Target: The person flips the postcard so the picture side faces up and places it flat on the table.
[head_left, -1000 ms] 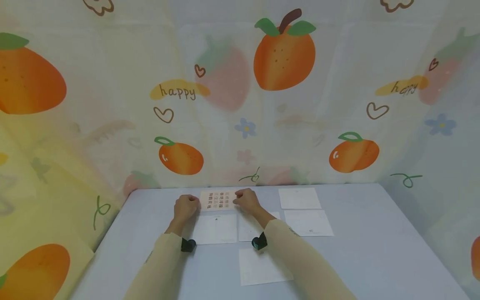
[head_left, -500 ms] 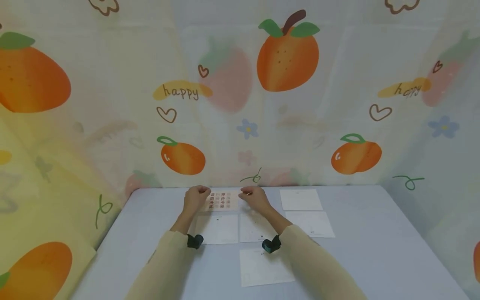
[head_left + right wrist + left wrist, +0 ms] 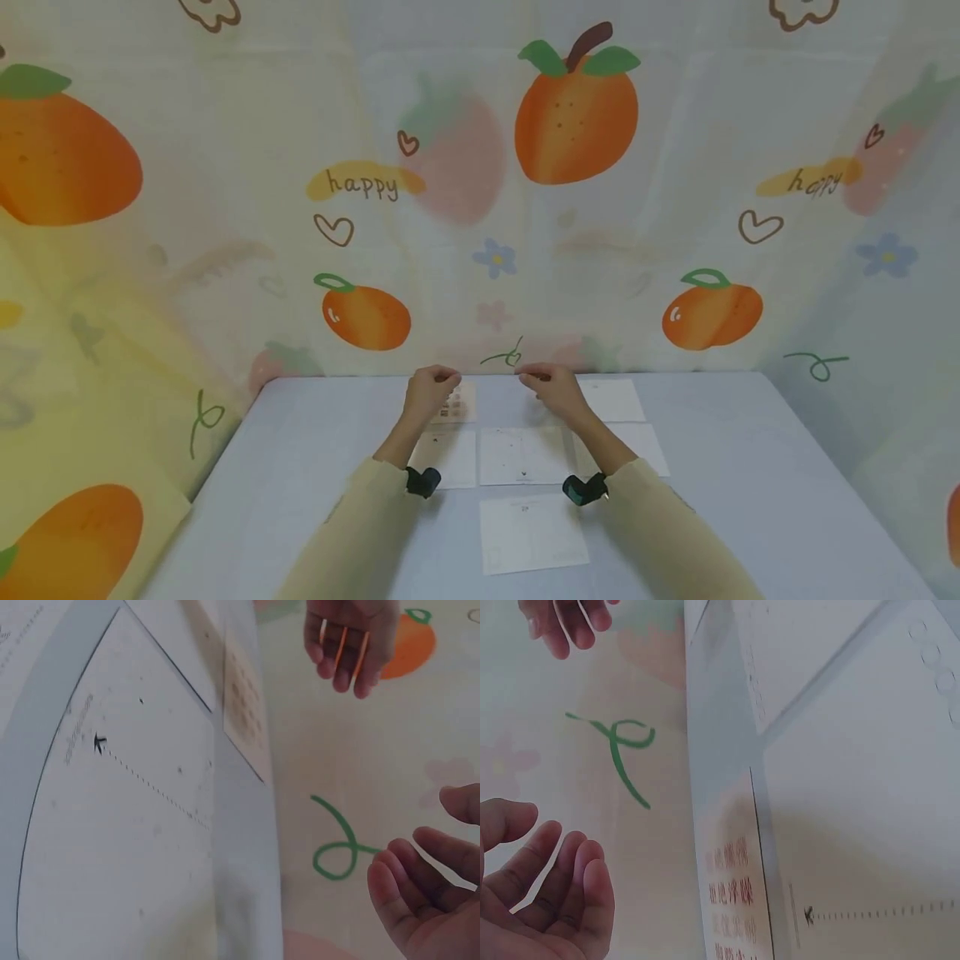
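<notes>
My left hand (image 3: 429,397) hovers over the pinkish card with reddish characters (image 3: 463,403) at the back left, partly covering it in the head view. In the left wrist view this hand (image 3: 551,900) has loosely bent fingers, thumb apart, and holds nothing. To its right, my right hand (image 3: 558,393) is raised near the table's back edge, also with nothing in it; its relaxed fingers (image 3: 401,889) show in the right wrist view. Below the hands lie a white card (image 3: 521,454) with a small dark bird print and another white card (image 3: 456,457) left of it.
On the right are two more white cards, a back one (image 3: 615,400) and a nearer one (image 3: 643,444), partly behind the right arm. Another white card (image 3: 534,537) lies in front. A fruit-printed curtain (image 3: 450,275) hangs behind the pale table (image 3: 720,500).
Both hands have come off the pinkish card and moved right, rising slightly. The right hand is now farther from the card, and the middle white card is more exposed.
</notes>
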`<state>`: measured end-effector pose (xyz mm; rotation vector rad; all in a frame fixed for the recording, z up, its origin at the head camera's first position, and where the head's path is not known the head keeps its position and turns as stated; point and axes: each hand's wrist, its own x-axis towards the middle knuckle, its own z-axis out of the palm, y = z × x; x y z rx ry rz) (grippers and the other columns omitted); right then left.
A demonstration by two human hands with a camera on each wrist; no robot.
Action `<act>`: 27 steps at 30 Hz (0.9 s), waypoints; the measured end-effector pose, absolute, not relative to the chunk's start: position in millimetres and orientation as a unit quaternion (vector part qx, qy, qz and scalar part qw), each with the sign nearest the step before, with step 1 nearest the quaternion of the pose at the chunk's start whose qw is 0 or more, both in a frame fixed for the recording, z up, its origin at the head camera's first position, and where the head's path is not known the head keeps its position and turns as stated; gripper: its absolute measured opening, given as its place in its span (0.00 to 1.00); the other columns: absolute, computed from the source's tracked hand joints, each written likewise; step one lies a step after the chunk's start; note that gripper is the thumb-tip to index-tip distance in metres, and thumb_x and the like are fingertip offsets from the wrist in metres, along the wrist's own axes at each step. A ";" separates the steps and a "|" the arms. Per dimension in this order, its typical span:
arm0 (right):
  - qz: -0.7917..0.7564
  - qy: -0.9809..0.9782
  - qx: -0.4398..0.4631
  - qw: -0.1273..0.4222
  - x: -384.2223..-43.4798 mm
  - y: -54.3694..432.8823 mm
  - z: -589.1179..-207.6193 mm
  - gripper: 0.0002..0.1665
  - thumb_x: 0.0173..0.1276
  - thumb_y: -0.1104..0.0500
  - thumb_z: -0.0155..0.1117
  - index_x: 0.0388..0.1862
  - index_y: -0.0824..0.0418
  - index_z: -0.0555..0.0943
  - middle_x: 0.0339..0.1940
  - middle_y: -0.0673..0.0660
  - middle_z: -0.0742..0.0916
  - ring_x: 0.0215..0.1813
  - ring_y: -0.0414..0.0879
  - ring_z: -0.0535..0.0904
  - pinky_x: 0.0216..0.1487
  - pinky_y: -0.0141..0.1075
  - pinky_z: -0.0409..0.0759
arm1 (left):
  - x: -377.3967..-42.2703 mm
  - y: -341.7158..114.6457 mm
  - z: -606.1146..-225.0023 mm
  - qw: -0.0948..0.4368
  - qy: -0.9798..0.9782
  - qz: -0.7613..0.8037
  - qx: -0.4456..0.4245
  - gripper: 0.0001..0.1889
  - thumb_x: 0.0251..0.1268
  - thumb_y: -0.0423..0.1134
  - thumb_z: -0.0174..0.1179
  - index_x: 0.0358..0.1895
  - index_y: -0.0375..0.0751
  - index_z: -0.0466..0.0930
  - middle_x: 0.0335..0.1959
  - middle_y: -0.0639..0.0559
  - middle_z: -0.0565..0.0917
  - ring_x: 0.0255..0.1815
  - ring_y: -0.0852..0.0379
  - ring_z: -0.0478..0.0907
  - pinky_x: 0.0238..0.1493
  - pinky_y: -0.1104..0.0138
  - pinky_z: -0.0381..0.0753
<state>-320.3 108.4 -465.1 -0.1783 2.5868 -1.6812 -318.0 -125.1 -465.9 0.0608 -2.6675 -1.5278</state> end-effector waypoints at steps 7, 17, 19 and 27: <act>-0.556 0.830 -0.050 0.015 -315.1 140.7 -457.6 0.22 0.73 0.55 0.58 0.59 0.68 0.78 0.56 0.66 0.84 0.54 0.55 0.80 0.51 0.43 0.82 | -321.6 -99.9 -469.3 0.015 -0.854 -0.520 0.009 0.13 0.69 0.40 0.58 0.47 0.35 0.83 0.42 0.38 0.85 0.42 0.44 0.82 0.35 0.68 0.78; -0.547 0.837 -0.003 0.013 -307.6 190.5 -448.7 0.24 0.75 0.55 0.54 0.62 0.69 0.76 0.58 0.70 0.81 0.54 0.60 0.78 0.47 0.33 0.82 | -318.5 -48.6 -472.5 -0.024 -0.811 -0.585 0.008 0.11 0.68 0.40 0.59 0.46 0.38 0.83 0.41 0.46 0.85 0.39 0.55 0.81 0.39 0.68 0.78; -0.541 0.841 0.000 0.013 -307.2 196.5 -450.0 0.24 0.75 0.54 0.55 0.62 0.69 0.75 0.58 0.70 0.81 0.54 0.60 0.77 0.46 0.32 0.82 | -318.0 -40.4 -473.3 -0.026 -0.815 -0.579 0.004 0.11 0.67 0.40 0.59 0.45 0.38 0.83 0.39 0.46 0.85 0.38 0.56 0.80 0.38 0.69 0.77; -0.507 0.861 0.017 0.013 -313.5 214.6 -452.5 0.26 0.75 0.53 0.54 0.60 0.71 0.76 0.56 0.71 0.81 0.52 0.59 0.77 0.45 0.31 0.81 | -320.6 -15.7 -484.8 0.025 -0.815 -0.579 -0.015 0.09 0.64 0.37 0.62 0.41 0.36 0.85 0.36 0.45 0.87 0.34 0.60 0.79 0.33 0.73 0.74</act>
